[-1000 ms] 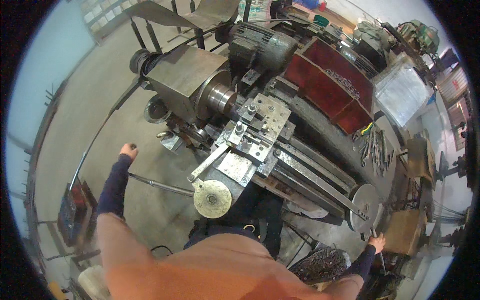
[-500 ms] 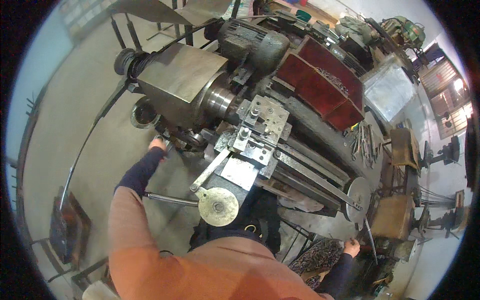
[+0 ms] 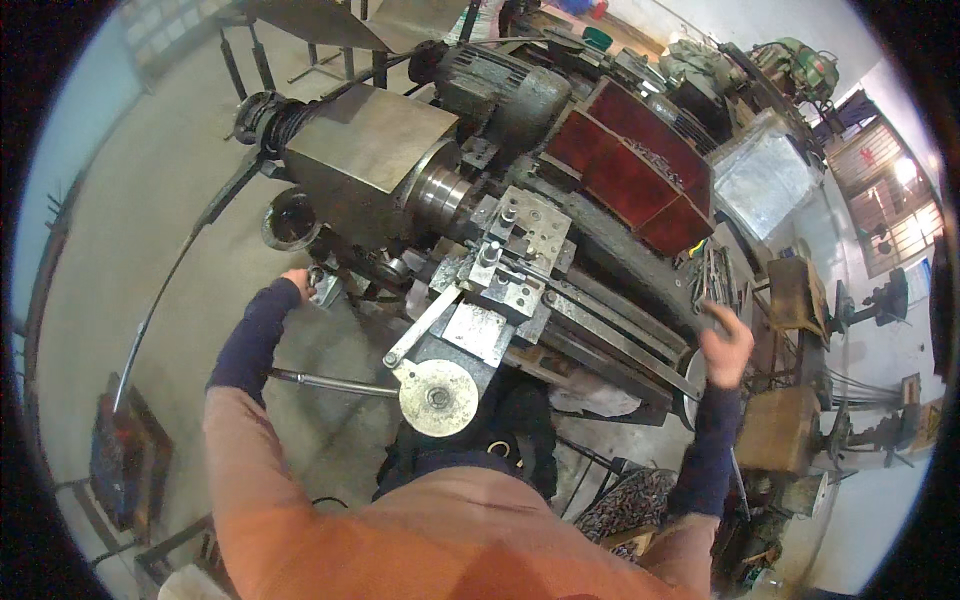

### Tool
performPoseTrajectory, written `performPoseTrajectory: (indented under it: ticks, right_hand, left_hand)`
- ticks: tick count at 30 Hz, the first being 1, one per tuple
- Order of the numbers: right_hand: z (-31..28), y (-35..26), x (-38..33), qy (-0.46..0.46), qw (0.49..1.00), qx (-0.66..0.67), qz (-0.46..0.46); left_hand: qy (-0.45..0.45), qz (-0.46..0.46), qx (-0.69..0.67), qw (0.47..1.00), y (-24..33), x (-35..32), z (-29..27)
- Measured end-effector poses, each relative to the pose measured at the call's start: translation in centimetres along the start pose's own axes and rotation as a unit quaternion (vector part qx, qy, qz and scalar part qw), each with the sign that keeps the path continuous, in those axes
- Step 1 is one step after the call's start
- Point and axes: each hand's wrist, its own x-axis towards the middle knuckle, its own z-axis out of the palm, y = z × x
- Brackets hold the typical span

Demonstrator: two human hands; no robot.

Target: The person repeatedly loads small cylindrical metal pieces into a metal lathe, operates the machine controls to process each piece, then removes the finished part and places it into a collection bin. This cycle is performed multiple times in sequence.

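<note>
A small metal lathe stands before me, with a silver spindle nose (image 3: 441,196) and a block-shaped tool slide (image 3: 515,255). My left hand (image 3: 297,283) is at the front of the headstock (image 3: 372,137), its fingers closed around a grey metal piece (image 3: 326,288) whose kind I cannot make out. Beside it is a round metal cup (image 3: 291,219). My right hand (image 3: 727,345) is raised in front of the disc (image 3: 690,390) at the bed's right end, partly covering it. Its fingers are curved and apart, with nothing seen in them.
Behind the bed sits a red metal tray (image 3: 630,165) holding metal bits, with a motor (image 3: 500,92) to its left. Hand tools (image 3: 712,275) lie beyond my right hand. A round plate (image 3: 438,398) and a long rod (image 3: 335,383) jut toward my body.
My right hand has risen from low at the right to beside the disc, and its fingers have spread. My left hand has shifted slightly left and up.
</note>
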Motion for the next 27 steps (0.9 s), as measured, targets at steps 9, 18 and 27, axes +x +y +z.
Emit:
performPoseTrajectory:
  ticks: [9, 18, 27]
  right_hand:
    - [20.7, -18.0, 11.9, -0.311, 0.93, 0.057, -0.19]
    - [26.6, -17.5, 13.2, -0.281, 0.938, -0.045, -0.198]
    - [22.1, -18.8, 12.7, -0.28, 0.943, -0.031, -0.176]
  left_hand:
    - [0.394, -0.103, -0.053, 0.912, -13.6, -18.2, -17.8]
    - [0.363, -0.361, -0.123, 0.85, -9.4, -26.0, -7.4]
    - [0.363, -0.28, -0.099, 0.883, -1.8, -28.9, -8.2]
